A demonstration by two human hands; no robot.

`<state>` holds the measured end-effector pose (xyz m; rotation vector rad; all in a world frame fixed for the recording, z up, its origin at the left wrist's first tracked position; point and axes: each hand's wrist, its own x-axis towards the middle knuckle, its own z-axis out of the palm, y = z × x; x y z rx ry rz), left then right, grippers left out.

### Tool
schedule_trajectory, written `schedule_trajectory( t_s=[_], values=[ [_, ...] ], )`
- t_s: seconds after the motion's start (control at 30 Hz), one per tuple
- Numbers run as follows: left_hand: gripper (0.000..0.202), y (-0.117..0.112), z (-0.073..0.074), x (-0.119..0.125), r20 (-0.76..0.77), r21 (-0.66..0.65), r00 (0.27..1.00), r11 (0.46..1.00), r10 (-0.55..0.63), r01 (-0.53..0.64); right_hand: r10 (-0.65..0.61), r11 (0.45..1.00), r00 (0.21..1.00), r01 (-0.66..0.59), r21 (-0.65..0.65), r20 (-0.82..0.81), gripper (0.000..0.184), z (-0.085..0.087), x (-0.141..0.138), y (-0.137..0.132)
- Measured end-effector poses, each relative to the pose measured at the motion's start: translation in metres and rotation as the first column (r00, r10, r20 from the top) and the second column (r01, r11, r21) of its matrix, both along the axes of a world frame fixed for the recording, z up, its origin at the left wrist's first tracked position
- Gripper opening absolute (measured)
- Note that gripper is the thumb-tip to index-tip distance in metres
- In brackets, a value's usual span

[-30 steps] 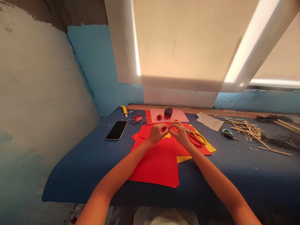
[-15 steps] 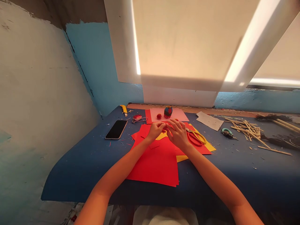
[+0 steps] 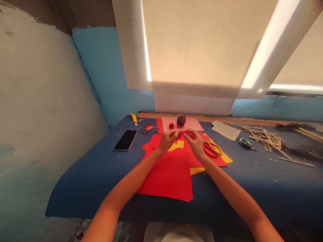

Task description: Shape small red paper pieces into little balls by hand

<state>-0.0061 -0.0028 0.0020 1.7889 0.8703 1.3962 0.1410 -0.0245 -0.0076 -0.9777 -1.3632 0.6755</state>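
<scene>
My left hand (image 3: 167, 140) and my right hand (image 3: 195, 141) meet above a spread of red paper sheets (image 3: 169, 174) on the blue table (image 3: 96, 174). Both pinch a small red paper piece (image 3: 180, 134) between their fingertips, held just above the sheets. Small yellow paper pieces (image 3: 178, 145) lie under the hands. Scissors with yellow and red handles (image 3: 211, 147) rest on the paper just right of my right hand.
A black phone (image 3: 125, 139) lies at the left, with a yellow cutter (image 3: 133, 118) and a red keychain (image 3: 147, 127) behind it. A pink sheet (image 3: 193, 123) carries a small multicoloured ball (image 3: 181, 120). White paper (image 3: 225, 130), a teal tool (image 3: 244, 143) and several wooden sticks (image 3: 267, 139) lie to the right.
My right hand, which lay flatter over the paper half a second ago, has lifted and now pinches the small red piece together with my left hand.
</scene>
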Motion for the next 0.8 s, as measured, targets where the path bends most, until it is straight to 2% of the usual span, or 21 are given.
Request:
schedule_trajectory(
  t_s=[0.1,0.23,0.33,0.47,0.7,0.8],
  values=[
    [0.025,-0.002,0.000,0.001,-0.034,0.033,0.999,0.999,0.019,-0.017,0.057,0.996,0.994,-0.063,-0.058,-0.098,0.029,0.003,0.000,-0.001],
    [0.019,-0.005,0.002,0.000,-0.057,0.007,0.998,1.000,0.011,-0.010,0.084,0.996,0.995,-0.085,-0.003,-0.048,0.023,0.005,0.001,-0.001],
    [0.016,-0.006,0.005,-0.001,-0.078,-0.012,0.997,1.000,-0.025,0.024,0.049,0.997,0.999,-0.049,0.055,0.003,0.024,0.003,0.003,-0.001],
    [0.022,-0.005,0.007,-0.004,-0.130,-0.047,0.987,0.995,-0.092,0.087,0.002,0.995,0.996,-0.011,0.097,0.094,0.024,0.001,0.006,0.000],
    [0.018,0.002,0.008,-0.013,-0.203,-0.125,0.936,0.956,-0.287,0.266,0.172,0.983,0.977,-0.178,0.035,0.126,0.025,0.006,0.009,0.002],
    [0.017,0.002,0.008,-0.013,-0.213,-0.076,0.951,0.974,-0.226,0.214,0.184,0.983,0.978,-0.185,-0.005,0.095,0.027,0.009,0.008,0.000]
  ],
)
